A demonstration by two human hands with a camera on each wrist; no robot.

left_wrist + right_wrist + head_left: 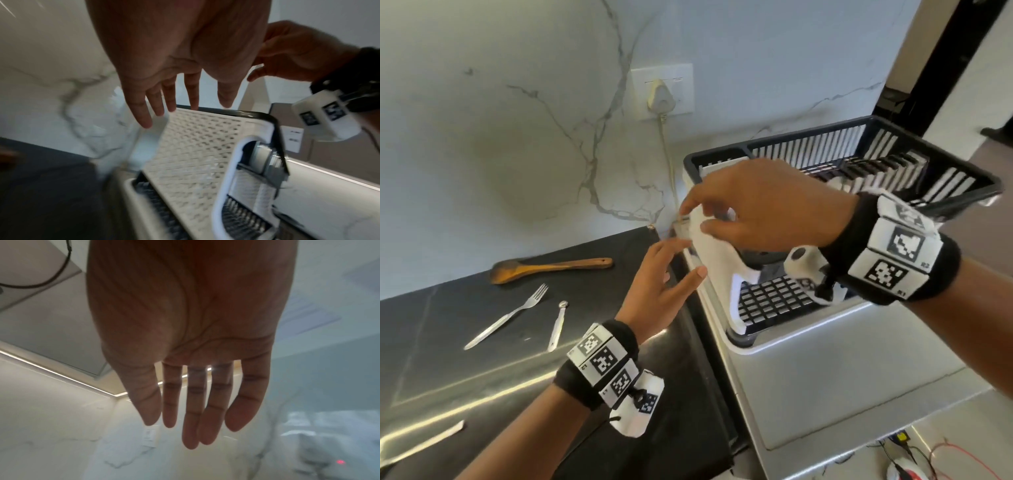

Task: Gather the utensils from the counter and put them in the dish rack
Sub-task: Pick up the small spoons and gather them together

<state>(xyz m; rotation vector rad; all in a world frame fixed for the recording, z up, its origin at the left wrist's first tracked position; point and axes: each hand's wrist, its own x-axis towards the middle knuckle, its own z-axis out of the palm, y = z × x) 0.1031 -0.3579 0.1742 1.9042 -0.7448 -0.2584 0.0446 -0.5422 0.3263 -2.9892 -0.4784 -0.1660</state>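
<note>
On the dark counter (482, 370) lie a wooden spoon (551, 268), a metal fork (507, 316), a small metal measuring spoon (556, 324) and a pale flat utensil (422, 444) at the lower left edge. The black dish rack (893, 144) stands to the right, with a white mesh cutlery holder (717, 270) (195, 146) at its left end. My left hand (683, 259) (185, 110) is open beside that holder, fingers straight, holding nothing. Just above the holder's top my right hand (695, 216) (191, 426) hovers, open and empty.
The rack sits on a silver-grey drain tray (825, 370) at the counter's right end. A wall socket with a plug (662, 96) and its cable (671, 164) hang on the marble wall behind. Wires lie on the floor (935, 459) at the lower right.
</note>
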